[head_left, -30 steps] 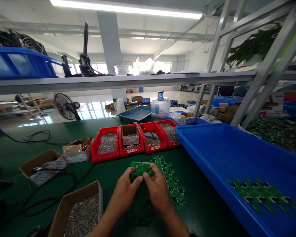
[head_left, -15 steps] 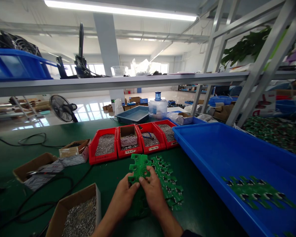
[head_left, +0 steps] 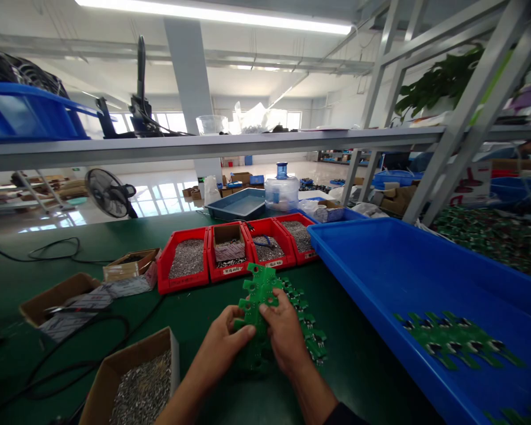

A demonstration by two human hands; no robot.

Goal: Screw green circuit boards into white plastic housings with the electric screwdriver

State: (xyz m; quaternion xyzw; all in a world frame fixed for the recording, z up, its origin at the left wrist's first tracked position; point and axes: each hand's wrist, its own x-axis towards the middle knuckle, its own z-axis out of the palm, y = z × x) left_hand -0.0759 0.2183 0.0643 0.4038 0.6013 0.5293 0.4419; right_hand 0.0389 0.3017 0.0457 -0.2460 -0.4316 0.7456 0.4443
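Observation:
A green circuit board panel [head_left: 262, 290] with notched edges and round holes is held up between my two hands, tilted over the table. My left hand [head_left: 230, 337] pinches its lower left edge between thumb and fingers. On the other side, my right hand [head_left: 287, 332] grips the right edge, its thumb lying on the board's face. Behind and to the right, partly covered by my right hand, more circuit boards [head_left: 312, 330] with black and silver parts lie on the green table [head_left: 212, 383].
Several red bins [head_left: 186, 260] of small metal parts stand ahead. A cardboard box [head_left: 135, 383] of metal pins sits at front left, near black cables [head_left: 124, 330]. To the right, a large blue tray [head_left: 371, 265] holds finished-looking board panels [head_left: 462, 339]. A shelf [head_left: 248, 143] spans above.
The circuit board panel has turned and risen slightly to the right, showing more of its length. My right hand has shifted a little right and up with it; my left hand still grips its edge.

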